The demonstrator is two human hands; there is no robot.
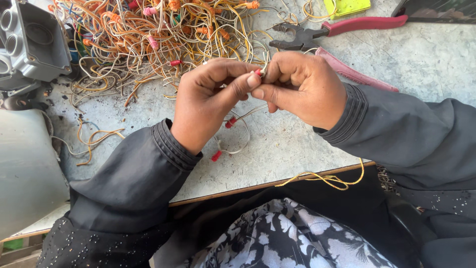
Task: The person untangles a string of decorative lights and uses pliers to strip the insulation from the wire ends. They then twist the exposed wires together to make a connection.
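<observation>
My left hand and my right hand meet above the grey table, fingertips pinched together on a thin white wire with a red end connector. The wire loops down below my hands, where two more red connectors hang near the table. Both arms wear black sleeves. Behind my hands lies a big tangle of orange, yellow and white wires.
Pliers with pink-red handles lie just behind my right hand. A grey plastic junction box stands at the far left, a pale container below it. A yellow wire hangs over the table's near edge. A yellow-green item is at the top.
</observation>
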